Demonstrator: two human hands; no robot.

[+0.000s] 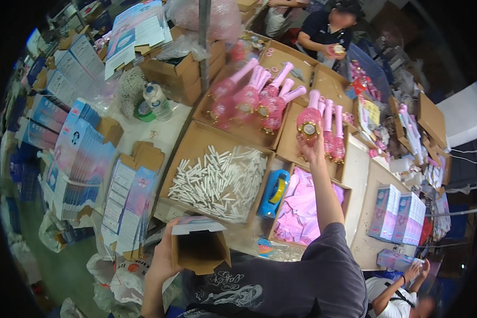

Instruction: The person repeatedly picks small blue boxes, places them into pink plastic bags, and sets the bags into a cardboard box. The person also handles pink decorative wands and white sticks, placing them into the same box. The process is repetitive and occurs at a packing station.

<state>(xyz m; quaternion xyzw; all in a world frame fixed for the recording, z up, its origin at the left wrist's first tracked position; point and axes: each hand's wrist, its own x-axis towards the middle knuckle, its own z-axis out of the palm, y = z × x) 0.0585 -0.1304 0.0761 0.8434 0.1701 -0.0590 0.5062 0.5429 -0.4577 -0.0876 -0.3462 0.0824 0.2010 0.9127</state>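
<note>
My left hand (162, 254) grips an open printed cardboard box (200, 248), its mouth facing up towards me and its flaps spread. At arm's length, my right hand (313, 149) holds a pink toy wand (309, 115) by its round, gold-trimmed head, handle pointing away. Beside it, more pink wands (329, 131) lie in a cardboard tray. Below my right forearm is a box of pink-purple packets (298, 210). Between my hands, a blue tape dispenser (273, 194) with yellow tape stands next to a tray of small white sticks (218, 183).
Flattened printed cartons (131, 198) are stacked at left, near a water bottle (158, 101) and green tape (144, 111). A metal post (204, 43) rises behind. Packed boxes (397, 214) stand at right. One co-worker (322, 35) sits opposite; another's hands (415, 270) touch a box.
</note>
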